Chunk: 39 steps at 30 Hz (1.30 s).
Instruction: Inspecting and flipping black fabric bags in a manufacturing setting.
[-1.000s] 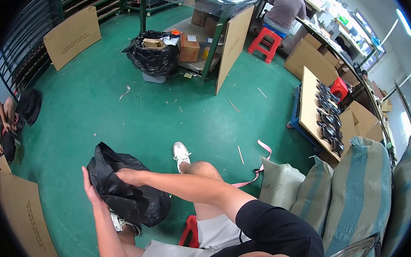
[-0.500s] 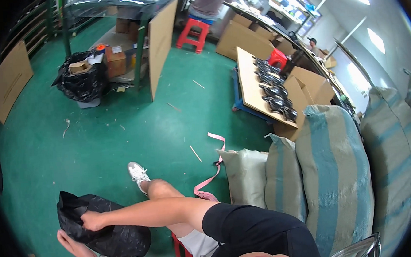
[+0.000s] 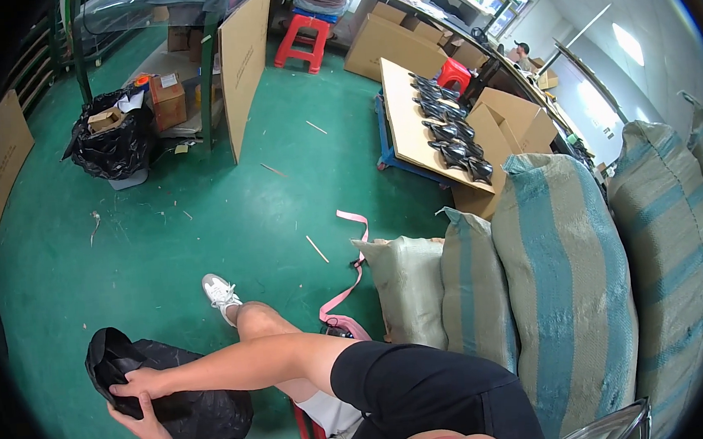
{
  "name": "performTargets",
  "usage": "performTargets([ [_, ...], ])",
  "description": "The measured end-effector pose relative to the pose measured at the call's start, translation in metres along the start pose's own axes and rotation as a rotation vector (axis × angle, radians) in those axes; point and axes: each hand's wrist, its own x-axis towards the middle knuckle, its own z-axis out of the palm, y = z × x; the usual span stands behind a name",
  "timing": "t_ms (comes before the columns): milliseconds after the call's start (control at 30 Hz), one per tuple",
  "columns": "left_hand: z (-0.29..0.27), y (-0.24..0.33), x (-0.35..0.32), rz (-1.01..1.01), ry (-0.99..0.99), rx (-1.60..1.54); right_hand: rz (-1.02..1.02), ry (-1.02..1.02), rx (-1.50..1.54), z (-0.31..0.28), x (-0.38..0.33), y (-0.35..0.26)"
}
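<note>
A black plastic bag lies low at the left in front of my legs, its mouth open toward the left. My right hand reaches across the bag's mouth and grips the near part of its rim, thumb and fingers bent. Just below it, my left hand holds the same edge, thumb raised and fingers partly behind the plastic. The two hands are close together. What the bag contains is hidden in its dark folds.
Striped woven sacks stand along my right side. A pink strap lies on the green floor. Farther off are a low cart bearing black wrapped items, a bin lined with black plastic, and a seated person on a red stool.
My right hand has come out of the bag's mouth onto its rim. My left hand, flat beside the edge before, now closes on it. The whole view has shifted slightly.
</note>
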Motion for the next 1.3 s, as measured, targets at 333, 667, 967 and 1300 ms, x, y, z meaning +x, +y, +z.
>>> performTargets([
  [333,-0.023,-0.012,0.023,-0.290,0.027,-0.447,-0.092,-0.050,0.187,-0.030,-0.021,-0.027],
  [667,-0.078,-0.014,0.038,-0.649,0.010,-0.991,-0.088,0.000,0.640,-0.064,-0.005,-0.035],
  [967,-0.074,0.054,0.032,-0.758,-0.082,-1.172,-0.115,-0.529,1.102,-0.105,-0.027,-0.048],
  [1300,-0.084,0.013,0.019,-0.430,-0.049,-1.374,-0.204,-0.543,0.939,-0.119,-0.025,-0.014],
])
